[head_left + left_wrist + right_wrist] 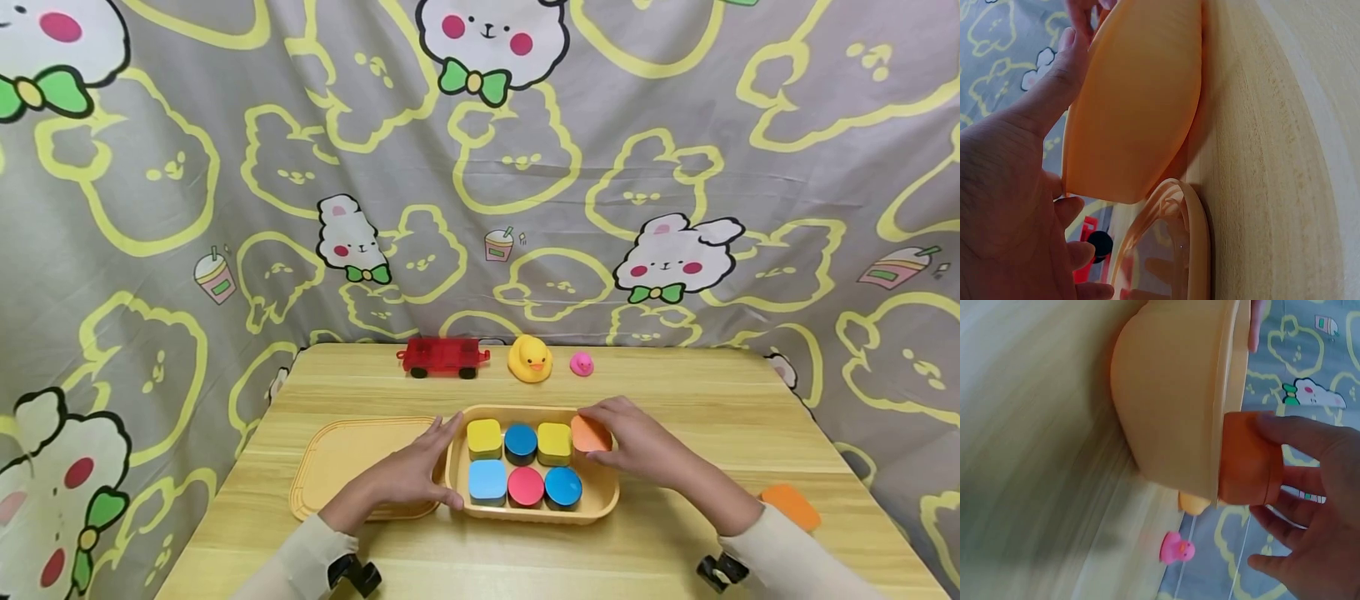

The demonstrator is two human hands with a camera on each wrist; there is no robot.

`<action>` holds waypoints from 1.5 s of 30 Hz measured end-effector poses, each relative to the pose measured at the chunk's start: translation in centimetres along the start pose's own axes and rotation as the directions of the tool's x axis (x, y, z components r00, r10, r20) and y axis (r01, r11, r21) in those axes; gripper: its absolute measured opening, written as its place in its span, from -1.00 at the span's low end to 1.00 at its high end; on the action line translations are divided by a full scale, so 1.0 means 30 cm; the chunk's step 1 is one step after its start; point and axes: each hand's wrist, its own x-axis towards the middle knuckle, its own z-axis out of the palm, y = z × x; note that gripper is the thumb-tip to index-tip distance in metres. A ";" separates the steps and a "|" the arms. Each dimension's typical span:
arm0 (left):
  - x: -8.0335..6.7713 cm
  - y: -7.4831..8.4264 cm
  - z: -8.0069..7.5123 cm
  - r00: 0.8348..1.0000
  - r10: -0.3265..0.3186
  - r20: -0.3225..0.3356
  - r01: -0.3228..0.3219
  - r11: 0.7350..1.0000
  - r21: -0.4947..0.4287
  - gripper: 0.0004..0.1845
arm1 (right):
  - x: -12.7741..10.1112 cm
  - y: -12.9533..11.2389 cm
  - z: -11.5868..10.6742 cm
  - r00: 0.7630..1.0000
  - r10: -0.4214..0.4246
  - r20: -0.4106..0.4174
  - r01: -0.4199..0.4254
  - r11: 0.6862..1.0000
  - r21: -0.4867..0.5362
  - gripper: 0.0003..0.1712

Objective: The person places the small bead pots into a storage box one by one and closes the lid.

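The right hand (645, 446) pinches an orange square plastic block (590, 434) between thumb and fingers, holding it tilted at the far right corner of the shallow orange plastic tray (536, 510). In the right wrist view the block (1250, 459) sits above the tray rim (1222, 400), not yet seated.

The left hand (416, 471) rests against the tray's left wall with fingers nearly straight, thumb on the near corner; it steadies the tray rather than gripping it (1135, 106).

The tray stands near the middle of the wooden table (675, 542), touching the flat orange lid (352, 454) on its left. It holds six blocks in two rows: yellow, dark blue, yellow at the back; light blue, red and blue in front.

Handling judgement: the block appears light, rigid and smooth-sided. Grip it on two opposite side faces, clear of the lower edge. The tray looks thin-walled and light, liable to slide unless braced.

A second orange block (791, 506) lies near the right edge. A red toy cart (442, 357), a yellow rubber duck (530, 360) and a small pink duck (581, 364) stand along the far edge.
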 end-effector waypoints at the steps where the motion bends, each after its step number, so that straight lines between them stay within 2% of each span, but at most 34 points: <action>1: 0.000 0.000 0.000 1.000 -0.002 0.000 0.002 1.000 0.000 0.38 | 0.008 -0.007 0.004 1.000 0.003 0.008 -0.002 1.000 -0.025 -0.33; 4: 0.000 0.001 -0.002 1.000 -0.005 0.000 0.005 1.000 0.000 0.38 | 0.027 -0.025 0.014 0.999 0.014 0.034 -0.011 0.996 -0.089 -0.35; 8: 0.000 0.003 -0.005 1.000 -0.008 0.003 0.008 1.000 -0.003 0.38 | 0.041 -0.032 0.022 0.998 0.034 0.050 -0.028 0.993 -0.112 -0.34; 17: -0.001 0.002 -0.007 1.000 -0.013 0.003 0.013 1.000 -0.003 0.39 | 0.029 0.034 0.076 1.000 0.018 -0.005 -0.017 0.999 0.048 -0.32; 21: -0.001 0.001 -0.007 1.000 -0.008 0.003 0.008 1.000 -0.004 0.39 | 0.024 0.067 0.118 0.999 0.013 -0.034 -0.011 0.998 0.056 -0.31; 27: 0.000 0.001 -0.007 1.000 -0.001 0.005 0.002 1.000 -0.009 0.38 | 0.018 0.074 0.151 0.998 0.060 -0.004 -0.059 0.997 0.056 -0.27; 32: -0.002 0.005 -0.007 1.000 -0.002 0.005 0.002 1.000 -0.009 0.38 | 0.018 0.061 0.144 0.997 0.078 0.016 -0.079 0.996 0.037 -0.25; 37: -0.004 0.005 -0.006 1.000 0.001 0.004 -0.001 1.000 -0.007 0.37 | 0.012 0.061 0.127 0.999 0.042 0.018 -0.043 0.998 0.042 -0.23; 45: -0.002 0.001 -0.002 1.000 -0.004 0.003 0.004 1.000 -0.004 0.38 | -0.069 0.106 0.048 0.996 0.055 -0.071 -0.044 0.988 0.150 -0.26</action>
